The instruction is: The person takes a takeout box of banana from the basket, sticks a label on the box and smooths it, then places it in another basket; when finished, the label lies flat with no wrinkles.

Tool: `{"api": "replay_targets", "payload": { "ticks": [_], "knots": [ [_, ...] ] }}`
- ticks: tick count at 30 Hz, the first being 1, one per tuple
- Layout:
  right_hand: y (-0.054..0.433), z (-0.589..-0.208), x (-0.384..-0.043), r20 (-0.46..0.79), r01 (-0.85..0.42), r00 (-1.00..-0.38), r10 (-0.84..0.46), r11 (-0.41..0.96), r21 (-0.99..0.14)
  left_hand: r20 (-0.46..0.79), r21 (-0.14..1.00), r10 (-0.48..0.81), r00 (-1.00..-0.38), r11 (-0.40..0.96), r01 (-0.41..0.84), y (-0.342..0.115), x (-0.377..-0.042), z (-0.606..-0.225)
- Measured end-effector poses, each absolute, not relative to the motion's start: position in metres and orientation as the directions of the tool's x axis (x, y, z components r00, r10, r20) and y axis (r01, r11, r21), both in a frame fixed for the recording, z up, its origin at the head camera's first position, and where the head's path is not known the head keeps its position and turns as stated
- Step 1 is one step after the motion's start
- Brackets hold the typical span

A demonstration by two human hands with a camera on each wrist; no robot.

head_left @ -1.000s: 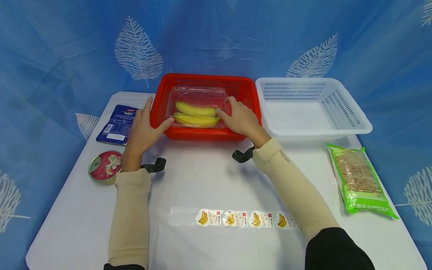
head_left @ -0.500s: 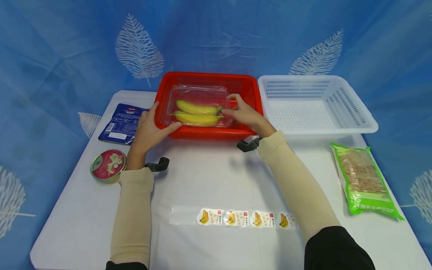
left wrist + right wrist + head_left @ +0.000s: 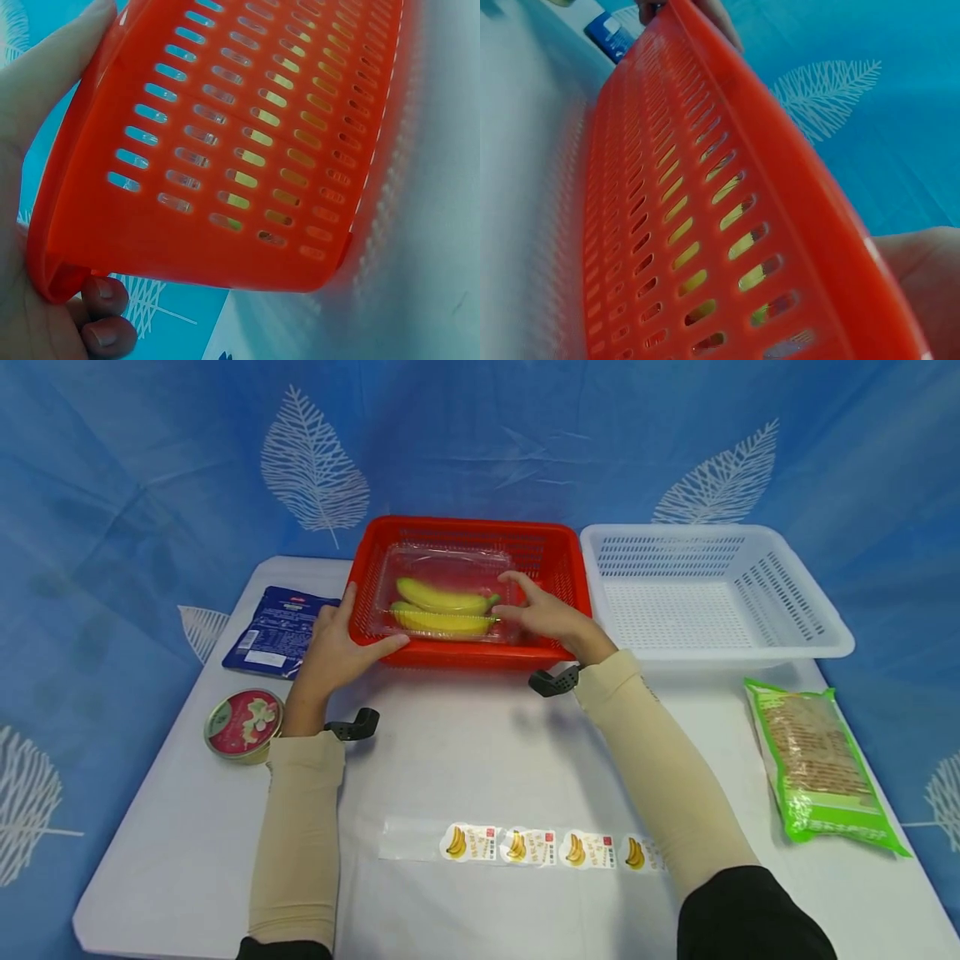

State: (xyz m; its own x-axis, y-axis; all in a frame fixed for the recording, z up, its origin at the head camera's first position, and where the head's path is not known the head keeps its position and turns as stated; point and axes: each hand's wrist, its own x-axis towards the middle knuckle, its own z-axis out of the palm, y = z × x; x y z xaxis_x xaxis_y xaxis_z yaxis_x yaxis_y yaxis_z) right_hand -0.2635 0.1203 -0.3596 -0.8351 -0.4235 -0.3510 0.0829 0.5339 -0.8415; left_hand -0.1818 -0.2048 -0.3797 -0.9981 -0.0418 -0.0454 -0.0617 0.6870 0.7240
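A clear plastic box (image 3: pixel 452 560) with yellow bananas (image 3: pixel 442 597) inside sits in the red basket (image 3: pixel 465 653). My left hand (image 3: pixel 333 652) grips the basket's left front corner, its thumb along the front rim; in the left wrist view, fingertips (image 3: pixel 106 319) curl beneath the rim. My right hand (image 3: pixel 551 614) reaches over the front rim and holds the box's right end, thumb and index finger bent over it. In the right wrist view, the basket wall hides most of that hand.
A white basket (image 3: pixel 723 653) stands right of the red one. A blue pouch (image 3: pixel 273 635) and a round tin (image 3: pixel 242 722) lie at left, a green-edged food bag (image 3: pixel 817 760) at right. A strip of banana stickers (image 3: pixel 528 846) lies in front. A blue curtain (image 3: pixel 480 435) hangs behind.
The whole head view has shifted slightly. My left hand has moved onto the basket's corner, thumb now on the front rim. My right index finger has come further over the box's end.
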Motion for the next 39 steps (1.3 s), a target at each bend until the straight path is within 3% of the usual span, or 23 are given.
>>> {"api": "replay_targets", "payload": {
  "ticks": [15, 39],
  "knots": [
    [0.12, -0.364, -0.262, -0.363, 0.11, -0.822, -0.439, 0.503, -0.857, -0.08, 0.742, -0.024, -0.997, 0.666, -0.075, -0.205, -0.181, -0.381],
    [0.121, -0.349, -0.261, -0.254, 0.11, -0.903, -0.346, 0.385, -0.916, -0.088, 0.747, -0.035, -0.996, 0.659, -0.089, -0.207, -0.184, -0.378]
  ]
}}
